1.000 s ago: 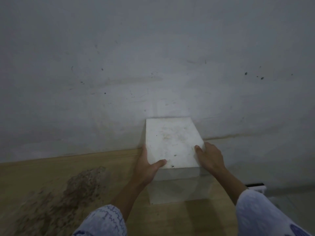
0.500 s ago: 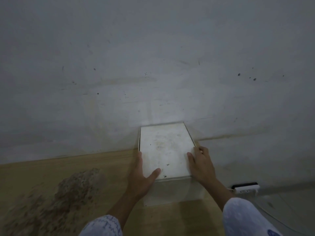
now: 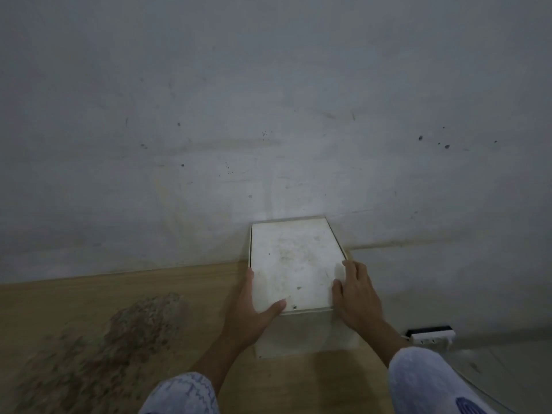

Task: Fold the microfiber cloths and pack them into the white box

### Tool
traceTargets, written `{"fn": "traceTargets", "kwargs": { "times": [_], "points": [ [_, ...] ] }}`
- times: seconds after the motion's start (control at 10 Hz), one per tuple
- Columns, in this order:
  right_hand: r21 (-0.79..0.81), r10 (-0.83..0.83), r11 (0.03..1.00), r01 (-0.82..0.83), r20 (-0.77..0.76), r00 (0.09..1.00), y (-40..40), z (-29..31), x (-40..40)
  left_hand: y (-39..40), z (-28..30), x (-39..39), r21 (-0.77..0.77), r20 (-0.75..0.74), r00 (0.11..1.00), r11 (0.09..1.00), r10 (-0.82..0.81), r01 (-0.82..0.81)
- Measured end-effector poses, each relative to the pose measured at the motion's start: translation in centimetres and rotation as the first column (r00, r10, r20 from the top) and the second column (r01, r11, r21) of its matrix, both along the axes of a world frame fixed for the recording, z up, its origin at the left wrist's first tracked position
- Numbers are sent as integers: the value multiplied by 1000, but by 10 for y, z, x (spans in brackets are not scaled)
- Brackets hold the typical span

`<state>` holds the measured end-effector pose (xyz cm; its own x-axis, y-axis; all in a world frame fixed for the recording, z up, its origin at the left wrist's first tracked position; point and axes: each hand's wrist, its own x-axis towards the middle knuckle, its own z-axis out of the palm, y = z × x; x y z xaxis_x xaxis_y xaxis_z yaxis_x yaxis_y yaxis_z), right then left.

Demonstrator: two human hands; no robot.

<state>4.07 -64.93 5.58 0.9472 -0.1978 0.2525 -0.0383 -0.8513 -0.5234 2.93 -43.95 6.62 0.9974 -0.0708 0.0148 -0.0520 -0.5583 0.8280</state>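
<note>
The white box (image 3: 301, 333) stands on the wooden table against the wall, with its smudged white lid (image 3: 294, 264) lying level inside the rim. My left hand (image 3: 251, 312) holds the lid's left side, fingers along the edge and thumb on top near the front corner. At the lid's right front edge, my right hand (image 3: 357, 294) grips with its thumb on top and fingers down the side. No microfiber cloth is visible; the lid hides the inside of the box.
A grey, spotted wall (image 3: 268, 115) rises directly behind the box. The wooden table (image 3: 179, 288) carries a brown mottled patch (image 3: 119, 339) at the left. A white power strip (image 3: 431, 336) lies low at the right, beyond the table's edge.
The lid, held above the box a second ago, has come down and now sits in the box's rim. Both hands stayed on its sides and lowered with it.
</note>
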Motion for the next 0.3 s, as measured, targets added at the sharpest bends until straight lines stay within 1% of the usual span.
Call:
{"fn": "traceTargets", "kwargs": {
  "times": [0.1, 0.2, 0.3],
  "points": [
    [-179, 23, 983, -46, -129, 991, -2, 19, 9, 8, 13, 10, 104, -15, 997, 992, -73, 74],
    [-192, 135, 969, -154, -111, 985, 1, 59, 30, 15, 46, 32, 297, 56, 980, 940, -191, 167],
    [-185, 303, 929, -321, -118, 946, 9, 108, 52, 26, 78, 61, 429, 13, 974, 881, -226, 199]
  ]
}}
